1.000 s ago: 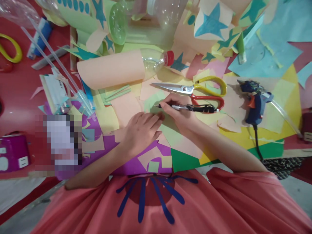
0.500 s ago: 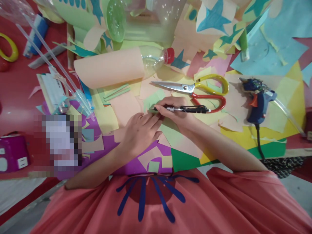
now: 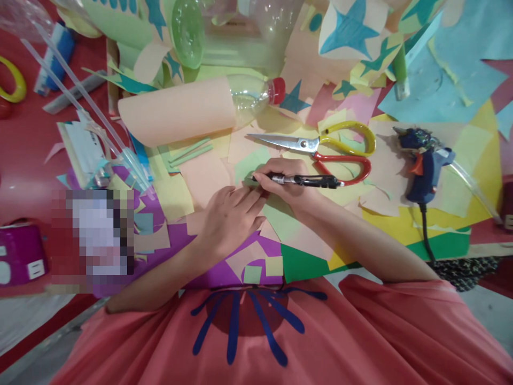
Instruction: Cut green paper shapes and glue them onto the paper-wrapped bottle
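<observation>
My right hand (image 3: pixel 284 179) is closed around a black pen (image 3: pixel 310 181), its tip pointing left over a light green piece of paper (image 3: pixel 250 162). Flat on the papers lies my left hand (image 3: pixel 234 211), fingers stretched toward the pen tip and close to my right hand. Just beyond the hands, scissors (image 3: pixel 303 144) with one yellow and one red handle rest with the blades pointing left. A clear bottle wrapped in peach paper (image 3: pixel 180 109) lies on its side behind them, its red cap (image 3: pixel 277 91) facing right. Small details under the fingers are hidden.
A blue glue gun (image 3: pixel 424 168) lies at the right with its cord running toward me. Clear glue sticks (image 3: pixel 120 144) and a purple box (image 3: pixel 22 254) are at the left. Papers with blue stars (image 3: pixel 350 29) and a green bottle base (image 3: pixel 187 35) lie at the back.
The pen's back end has dipped very slightly in my right hand. My left hand stays in place, and the view has shifted a little.
</observation>
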Motion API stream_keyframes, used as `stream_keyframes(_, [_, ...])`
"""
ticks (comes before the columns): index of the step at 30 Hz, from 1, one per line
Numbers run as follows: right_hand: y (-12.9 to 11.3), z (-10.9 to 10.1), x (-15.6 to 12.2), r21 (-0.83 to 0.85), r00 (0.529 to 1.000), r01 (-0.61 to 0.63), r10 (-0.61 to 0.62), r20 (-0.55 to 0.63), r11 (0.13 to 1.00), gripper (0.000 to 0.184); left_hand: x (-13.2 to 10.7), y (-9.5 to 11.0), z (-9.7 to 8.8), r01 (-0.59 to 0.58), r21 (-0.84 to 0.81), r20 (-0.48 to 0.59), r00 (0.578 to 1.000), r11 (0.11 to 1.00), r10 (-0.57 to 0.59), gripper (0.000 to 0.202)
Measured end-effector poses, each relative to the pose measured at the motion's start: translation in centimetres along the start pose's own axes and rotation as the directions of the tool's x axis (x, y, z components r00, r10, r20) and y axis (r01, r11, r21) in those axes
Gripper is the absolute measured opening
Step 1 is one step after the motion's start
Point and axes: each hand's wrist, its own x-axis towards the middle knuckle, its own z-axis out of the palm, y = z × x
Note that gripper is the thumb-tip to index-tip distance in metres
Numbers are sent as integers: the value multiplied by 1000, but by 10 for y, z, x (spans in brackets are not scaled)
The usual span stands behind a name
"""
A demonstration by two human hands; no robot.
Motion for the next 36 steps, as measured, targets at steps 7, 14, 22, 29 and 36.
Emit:
stream_keyframes(7, [-3,1,-1,-30,1000,-28,28,-8,999,23,0,0,-1,6,1,11,1000,1000,-6,28])
stream_keyframes(14, [-3,0,-1,-22,999,-31,31,-25,999,21,0,0,-1,21,-22,42,999,1000,-20,28])
stream_keyframes(22, [-3,2,-4,-9,987,-56,54,-153,998,23,1,1,-1,13,3,-1,1000,1000,-13,29])
stream_keyframes(29, [-1,2,-4,-32,996,-16,13,-83,999,25,0,0,-2,15,1,9,1000,1000,-15,28])
stream_keyframes(36, [-3,2,-7,-8,987,-68,66,-147,998,24,0,0,-2,26,-18,32,999,999,-25,31])
